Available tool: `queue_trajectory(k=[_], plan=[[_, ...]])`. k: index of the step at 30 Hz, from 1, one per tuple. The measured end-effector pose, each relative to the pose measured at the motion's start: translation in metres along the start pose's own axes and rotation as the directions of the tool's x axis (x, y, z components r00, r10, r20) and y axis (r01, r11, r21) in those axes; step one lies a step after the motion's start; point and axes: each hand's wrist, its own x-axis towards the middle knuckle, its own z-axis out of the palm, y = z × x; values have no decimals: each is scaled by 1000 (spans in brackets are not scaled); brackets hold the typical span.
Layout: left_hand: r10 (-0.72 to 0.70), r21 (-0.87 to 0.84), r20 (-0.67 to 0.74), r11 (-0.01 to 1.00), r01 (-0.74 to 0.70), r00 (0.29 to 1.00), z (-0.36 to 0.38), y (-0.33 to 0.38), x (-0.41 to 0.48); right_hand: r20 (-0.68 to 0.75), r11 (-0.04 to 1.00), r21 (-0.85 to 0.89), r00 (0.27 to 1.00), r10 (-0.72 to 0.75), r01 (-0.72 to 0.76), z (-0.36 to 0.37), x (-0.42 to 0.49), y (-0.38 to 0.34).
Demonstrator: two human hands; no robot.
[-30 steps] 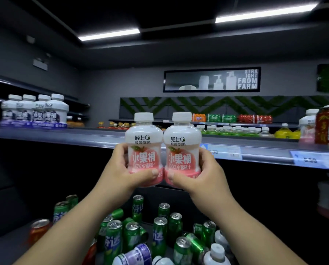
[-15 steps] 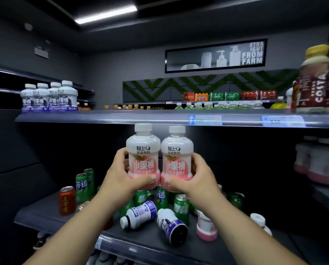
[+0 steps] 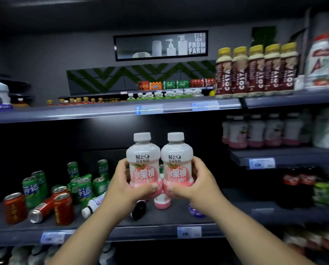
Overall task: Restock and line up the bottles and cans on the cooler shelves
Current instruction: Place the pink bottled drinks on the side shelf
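Pink-and-white peach juice bottles in hand; restock judged partway through.

Gripped low round the pink bases: left peach juice bottle (image 3: 143,161) in the left hand (image 3: 127,186), right peach juice bottle (image 3: 176,161) in the right hand (image 3: 190,186). Upright, touching, rising toward 12 o'clock from each grip. Already lined up: matching pink-based row (image 3: 255,131) at 2 o'clock, Costa bottles (image 3: 255,73) at 1 o'clock. Left to sort on the lower shelf (image 3: 150,229): green cans (image 3: 83,186) and red cans (image 3: 62,209) clustered at 8 o'clock, toppled red can (image 3: 39,212), toppled white bottle (image 3: 93,204), loose bottles (image 3: 161,203) at 6 o'clock.
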Motion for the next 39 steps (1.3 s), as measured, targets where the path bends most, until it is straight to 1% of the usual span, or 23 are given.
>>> queue_trajectory(k=[5, 9, 15, 19, 21, 25, 29, 34, 39], plan=[[30, -31, 48, 999, -29, 998, 85, 20, 3, -47, 1000, -22, 999, -12, 11, -87, -12, -2], [38, -85, 57, 996, -33, 998, 169, 35, 4, -69, 999, -38, 997, -19, 16, -171, -24, 0], [55, -136, 61, 990, -46, 997, 301, 45, 13, -64, 989, -146, 998, -29, 20, -303, -34, 9], [45, -162, 94, 986, -30, 995, 360, 47, 14, -102, 980, -200, 995, -20, -1, -362, -29, 22], [39, -158, 105, 987, -22, 994, 378, 49, 19, -94, 976, -217, 995, -28, 7, -378, -26, 27], [50, -174, 76, 984, -36, 996, 403, 53, 38, -115, 976, -213, 991, -63, 38, -395, -15, 37], [52, -153, 76, 987, -39, 996, 416, 46, 58, -136, 986, -164, 990, -35, 13, -404, 8, 50], [56, -72, 76, 996, -51, 996, 427, 28, 100, -150, 988, -155, 989, 4, -27, -414, 46, 76], [65, 46, 114, 996, -71, 991, 448, 9, 156, -259, 988, -155, 966, -15, -26, -427, 96, 100]])
